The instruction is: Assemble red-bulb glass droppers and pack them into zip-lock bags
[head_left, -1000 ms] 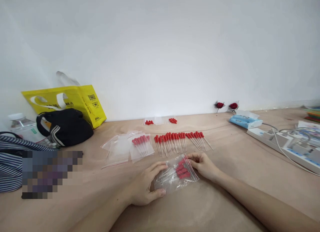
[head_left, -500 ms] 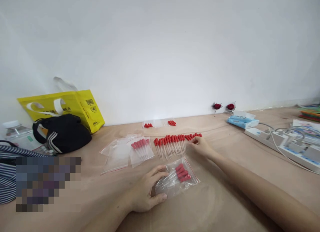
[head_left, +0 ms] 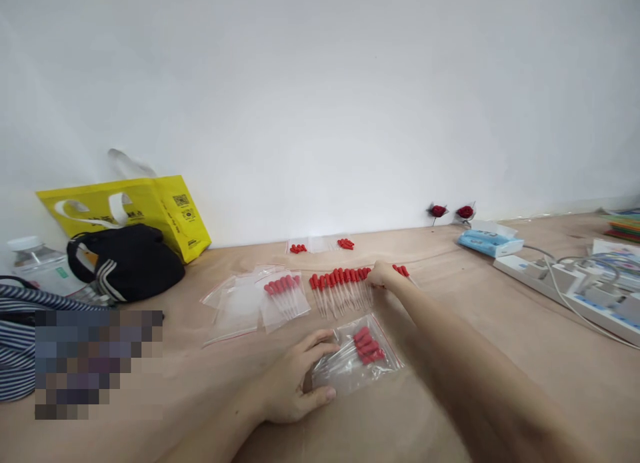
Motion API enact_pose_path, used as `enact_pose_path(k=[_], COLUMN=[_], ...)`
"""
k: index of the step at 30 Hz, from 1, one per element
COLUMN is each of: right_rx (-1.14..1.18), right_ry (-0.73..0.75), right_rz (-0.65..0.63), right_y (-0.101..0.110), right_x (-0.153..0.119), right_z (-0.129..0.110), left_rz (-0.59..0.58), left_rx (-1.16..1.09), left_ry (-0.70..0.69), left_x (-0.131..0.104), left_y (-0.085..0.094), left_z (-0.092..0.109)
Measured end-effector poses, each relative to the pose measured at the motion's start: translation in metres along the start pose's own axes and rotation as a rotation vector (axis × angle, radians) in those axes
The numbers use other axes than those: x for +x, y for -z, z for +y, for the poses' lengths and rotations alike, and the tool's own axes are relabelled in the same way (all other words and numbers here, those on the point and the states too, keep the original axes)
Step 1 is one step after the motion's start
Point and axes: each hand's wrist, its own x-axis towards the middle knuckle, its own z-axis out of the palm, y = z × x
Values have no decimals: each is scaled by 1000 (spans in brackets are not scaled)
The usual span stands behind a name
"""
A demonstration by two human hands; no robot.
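Note:
Under the fingers and thumb of my left hand (head_left: 300,380) lies a clear zip bag (head_left: 350,376) with several red-capped droppers (head_left: 367,344) inside, caps to the right. My right hand (head_left: 384,275) reaches over the right part of a row of red-capped clear droppers (head_left: 340,286); its fingertips are bent down and hidden, so what they hold does not show. A few red caps (head_left: 401,270) show to the right of it. Left of the row, another bag with red-capped droppers (head_left: 283,286) lies flat beside clear flat bags (head_left: 233,310).
Two small bags with red caps (head_left: 299,248) lie near the wall. A yellow bag (head_left: 187,216), a black cap (head_left: 137,266) and a clear bottle (head_left: 37,260) stand at left. At right are two red roses (head_left: 439,211), a blue tissue pack (head_left: 487,242) and a power strip (head_left: 575,296).
My right hand has moved slightly left and up over the row, and its fingertips now point down. My left hand stays on the bag.

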Motion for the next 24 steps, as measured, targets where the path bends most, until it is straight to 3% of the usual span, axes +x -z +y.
enact_pose_path(k=[4, 8, 12, 14, 17, 20, 24], right_rx=[119, 303, 471, 654, 921, 1032, 1141], right_ry=[-73, -6, 103, 177, 197, 145, 125], right_rz=[-1, 42, -11, -36, 71, 190, 164], right_y=[4, 16, 25, 23, 13, 1, -9], right_x=[-5, -20, -49, -66, -85, -95, -101], right_z=[4, 17, 36, 45, 55, 58, 56], left_rz=[20, 27, 15, 9, 13, 13, 8], left_rx=[7, 3, -1, -5, -17, -15, -2], left_ry=[-11, -27, -14, -9, -12, -8, 6], left_x=[0, 0, 0, 0, 0, 0, 1], left_y=[-1, -1, -1, -1, -1, -1, -1], left_z=[-1, 0, 0, -2, -3, -4, -5])
